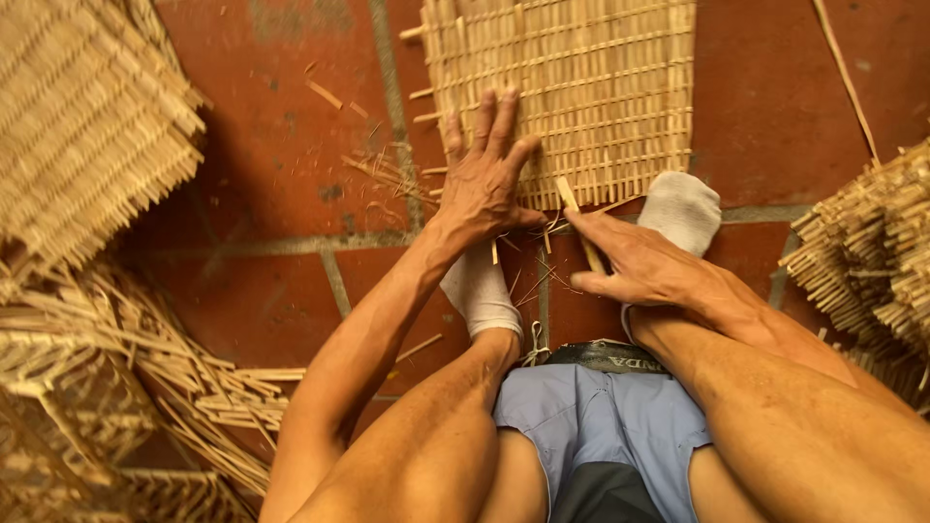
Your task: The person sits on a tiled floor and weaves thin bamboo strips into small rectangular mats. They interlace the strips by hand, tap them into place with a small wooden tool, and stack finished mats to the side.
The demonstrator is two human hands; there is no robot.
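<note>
We see a half-woven bamboo mat (572,87) lying flat on the red tile floor (262,184), its near edge right at our feet. Our left hand (484,179) lies on the mat's lower left corner, fingers spread and pressed flat, it seems to keep the weave from sliding. Our right hand (639,261) sits just below the mat's near edge, fingers pinching a short bamboo strip (576,218) whose tip points up into the weave, angled as if lined up with a gap between slats. Both feet in white socks (683,208) are planted at the mat's edge, the right one touching it, probably as extra hold. Loose slivers (387,174) litter the floor beside the left hand. Further out, stacked woven panels (87,116) stand at far left, another stack (872,252) at right, and a heap of loose bamboo strips (145,358) lies lower left, near enough to reach.
</note>
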